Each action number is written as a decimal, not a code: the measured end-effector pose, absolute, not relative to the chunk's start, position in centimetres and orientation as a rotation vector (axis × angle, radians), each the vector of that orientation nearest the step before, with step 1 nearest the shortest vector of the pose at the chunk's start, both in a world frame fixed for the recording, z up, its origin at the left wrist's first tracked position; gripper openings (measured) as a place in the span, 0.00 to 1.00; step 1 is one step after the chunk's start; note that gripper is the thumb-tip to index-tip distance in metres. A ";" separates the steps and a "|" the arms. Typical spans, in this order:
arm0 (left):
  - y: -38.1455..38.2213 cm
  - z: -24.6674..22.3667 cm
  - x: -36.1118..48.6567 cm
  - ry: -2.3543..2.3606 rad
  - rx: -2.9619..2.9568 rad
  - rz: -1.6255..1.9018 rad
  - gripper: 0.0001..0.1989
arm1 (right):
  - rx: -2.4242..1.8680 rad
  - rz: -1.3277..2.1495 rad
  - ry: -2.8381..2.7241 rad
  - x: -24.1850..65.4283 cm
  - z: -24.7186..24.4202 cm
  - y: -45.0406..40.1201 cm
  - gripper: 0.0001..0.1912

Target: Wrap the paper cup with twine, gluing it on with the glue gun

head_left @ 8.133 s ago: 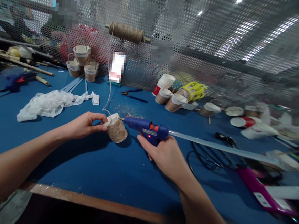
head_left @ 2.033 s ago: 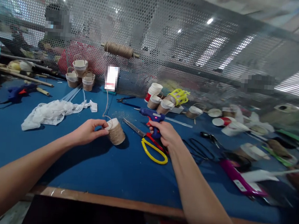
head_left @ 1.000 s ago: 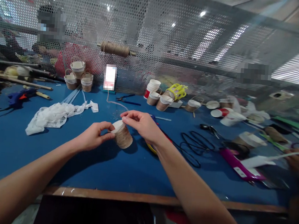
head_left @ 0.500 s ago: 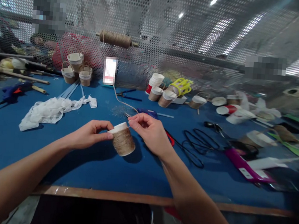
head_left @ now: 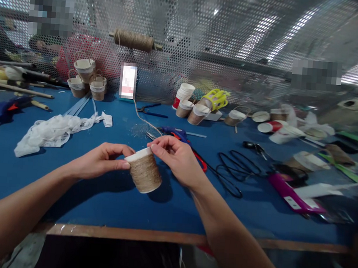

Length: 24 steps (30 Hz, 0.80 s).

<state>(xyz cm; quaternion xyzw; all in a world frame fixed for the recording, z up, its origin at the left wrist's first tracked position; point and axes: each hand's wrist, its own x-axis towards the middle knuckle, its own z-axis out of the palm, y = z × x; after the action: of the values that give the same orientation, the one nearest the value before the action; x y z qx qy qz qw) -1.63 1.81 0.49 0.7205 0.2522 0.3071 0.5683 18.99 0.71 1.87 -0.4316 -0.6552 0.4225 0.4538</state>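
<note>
A white paper cup wrapped in brown twine [head_left: 145, 172] is held tilted above the blue table. My left hand [head_left: 101, 161] is closed on its rim from the left, thumb outside and fingers partly hidden behind. At the rim's right edge, my right hand [head_left: 175, 156] has thumb and forefinger pinched together, touching the cup. A loose length of twine [head_left: 143, 120] runs from beside the phone [head_left: 128, 80] into this hand; its end is hidden by the fingers. Just behind the right hand are red-handled scissors [head_left: 200, 160] and a blue glue gun [head_left: 174, 132].
White lace fabric [head_left: 50, 134] lies at left, near several finished little buckets [head_left: 85, 69]. Pliers [head_left: 151, 110] and stacked paper cups [head_left: 185, 92] stand farther back. Black cable [head_left: 238, 171] and a purple tool [head_left: 292, 194] lie at right. A twine spool [head_left: 133, 40] hangs on the mesh.
My right fingertips have come against the cup's rim, closing the small gap. The cup has tipped slightly and appears a little larger. The whole view has shifted a little.
</note>
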 end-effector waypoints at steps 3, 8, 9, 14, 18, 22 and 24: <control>1.7 0.6 -1.7 0.555 1.660 0.732 0.07 | -1.008 1.132 -1.571 19.0 1.7 0.8 0.11; 1.7 0.8 -1.9 0.527 1.646 0.750 0.07 | -0.916 1.368 -1.472 18.8 1.6 0.8 0.11; 1.7 0.8 -2.0 0.520 1.643 0.753 0.08 | -0.917 1.394 -1.458 18.8 1.6 0.8 0.12; 1.7 0.8 -1.9 0.525 1.623 0.765 0.09 | -0.901 1.460 -1.399 18.8 1.5 0.8 0.13; 1.8 0.7 -1.9 0.542 1.594 0.780 0.08 | -0.893 1.437 -1.405 19.0 1.5 0.9 0.13; 2.0 0.6 -2.1 0.574 1.594 0.738 0.11 | -0.956 1.261 -1.581 19.1 1.8 0.9 0.12; 1.9 0.6 -2.0 0.598 1.631 0.722 0.12 | -0.994 1.156 -1.697 19.0 1.9 0.8 0.11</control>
<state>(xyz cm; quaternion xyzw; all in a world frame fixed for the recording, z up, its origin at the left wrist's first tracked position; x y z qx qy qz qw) -2.03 1.95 0.60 0.7003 0.2569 0.3101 0.5894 19.03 0.81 1.95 -0.3962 -0.6760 0.4605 0.4172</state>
